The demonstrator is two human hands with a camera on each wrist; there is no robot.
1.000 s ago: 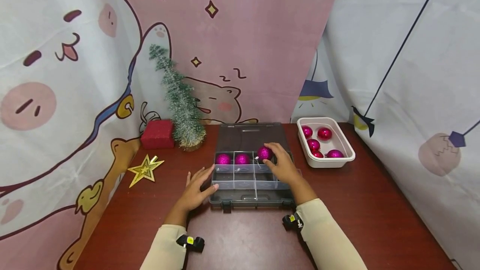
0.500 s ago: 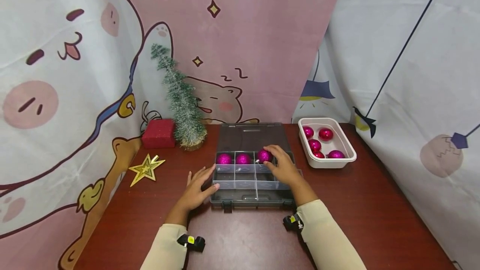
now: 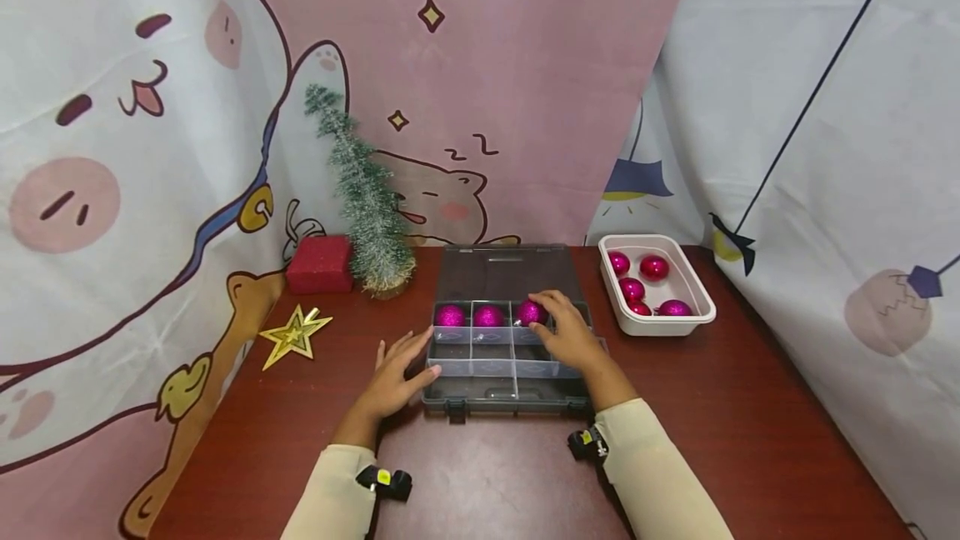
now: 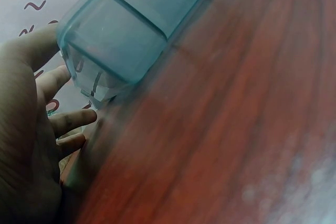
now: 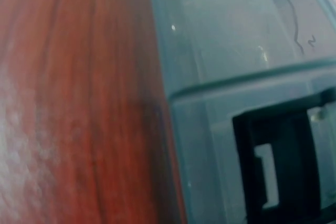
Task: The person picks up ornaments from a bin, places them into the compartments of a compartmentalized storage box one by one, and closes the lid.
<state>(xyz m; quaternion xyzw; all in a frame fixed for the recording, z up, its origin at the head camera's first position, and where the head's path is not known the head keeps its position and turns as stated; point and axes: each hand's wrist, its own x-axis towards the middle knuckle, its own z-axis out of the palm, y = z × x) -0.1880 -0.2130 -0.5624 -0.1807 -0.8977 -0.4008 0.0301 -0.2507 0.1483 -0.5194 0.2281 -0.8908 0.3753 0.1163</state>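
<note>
A clear plastic divided box (image 3: 470, 392) lies on the table with its lid (image 3: 506, 275) laid back. In its back row sit two glittery magenta Christmas balls (image 3: 450, 316), each in its own compartment. My right hand (image 3: 567, 338) pinches a third glittery ball (image 3: 529, 312) between thumb and fingers, down in the third back compartment. Fingers spread and fairly straight, my left hand (image 3: 395, 376) rests against the box's left side; the left wrist view shows the fingers around the box's end (image 4: 121, 35). The right wrist view shows only the box's black latch (image 5: 283, 166) and the table, with the hand hidden.
A white tray (image 3: 660, 327) of several shiny magenta balls stands at the back right. At the back left are a small frosted Christmas tree (image 3: 366, 207) and a red block (image 3: 320, 265). A gold star (image 3: 294, 336) lies in front of them. Printed curtains (image 3: 555, 90) enclose the table.
My right hand has moved slightly down, lowering the third ball into its compartment, and still holds it. The left hand stays against the box. The view has shifted slightly.
</note>
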